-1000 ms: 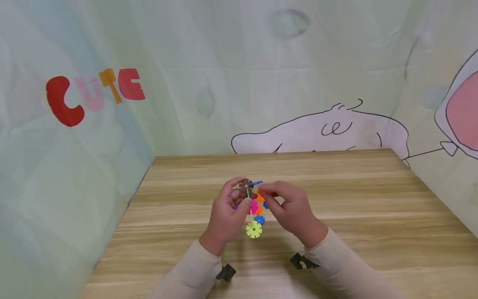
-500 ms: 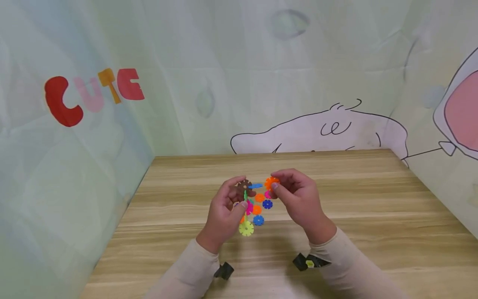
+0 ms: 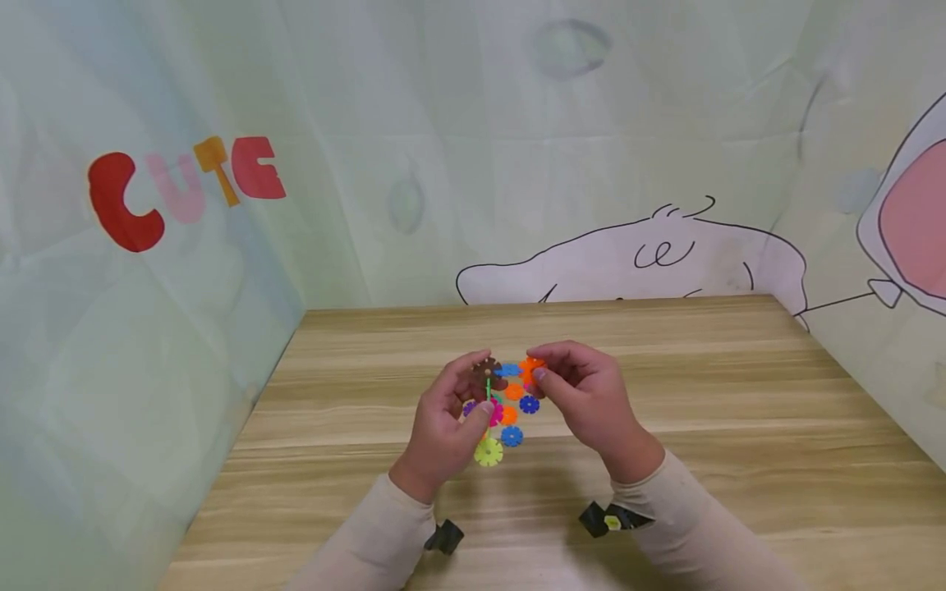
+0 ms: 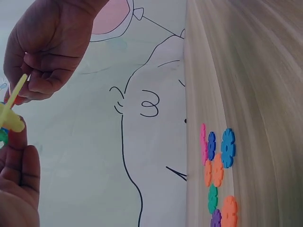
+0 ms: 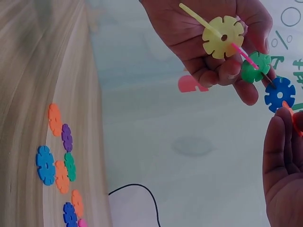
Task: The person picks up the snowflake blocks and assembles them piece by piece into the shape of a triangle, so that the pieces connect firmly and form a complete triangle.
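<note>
My left hand [image 3: 445, 427] holds a chain of slotted plastic discs, its thumb near the pink disc [image 3: 495, 413]. From the near end, the chain runs yellow disc [image 3: 489, 452], another yellow, pink, green disc [image 5: 251, 71], brown disc [image 3: 479, 369] and blue disc [image 5: 272, 98]. Each disc sits crosswise to its neighbour. Between thumb and fingertips, my right hand [image 3: 597, 404] pinches an orange disc [image 3: 529, 366]. In the right wrist view the orange disc's edge meets the lower rim of the blue disc. The right fingers partly cover the orange disc.
Several loose discs lie on the wooden table [image 3: 355, 377] beneath the hands, among them a light blue disc [image 3: 512, 442], a dark blue disc [image 3: 529, 410] and an orange disc [image 4: 229, 213]. Printed fabric walls [image 3: 399, 164] stand behind the table and at its sides.
My right hand first moved right, showing the orange disc face-on, then came back left with it against the blue disc. My left hand shifted slightly and kept its hold on the chain.
</note>
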`<act>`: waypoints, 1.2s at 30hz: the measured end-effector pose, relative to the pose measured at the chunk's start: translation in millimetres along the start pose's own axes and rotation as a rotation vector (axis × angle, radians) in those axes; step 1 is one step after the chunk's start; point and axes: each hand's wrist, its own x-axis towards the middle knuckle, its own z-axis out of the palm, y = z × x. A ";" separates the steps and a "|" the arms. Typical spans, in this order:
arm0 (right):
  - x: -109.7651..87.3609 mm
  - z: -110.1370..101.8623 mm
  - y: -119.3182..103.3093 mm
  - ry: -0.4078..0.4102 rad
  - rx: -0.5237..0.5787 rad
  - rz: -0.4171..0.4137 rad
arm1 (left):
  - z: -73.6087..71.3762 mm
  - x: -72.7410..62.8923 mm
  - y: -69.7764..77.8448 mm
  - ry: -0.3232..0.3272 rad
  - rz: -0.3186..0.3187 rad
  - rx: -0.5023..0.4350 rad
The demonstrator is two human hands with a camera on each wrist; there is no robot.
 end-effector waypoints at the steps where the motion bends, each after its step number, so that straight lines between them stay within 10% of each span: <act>1: -0.1 -0.3 -0.1 -0.005 -0.001 0.000 | -0.1 -0.1 0.2 -0.004 -0.001 -0.001; 24: -1.9 1.8 -2.1 0.002 -0.181 -0.010 | 1.8 -0.7 -1.9 0.002 0.020 0.054; 36: -0.6 4.5 6.7 -0.084 -0.099 0.056 | 2.1 0.0 -2.7 -0.019 -0.085 -0.043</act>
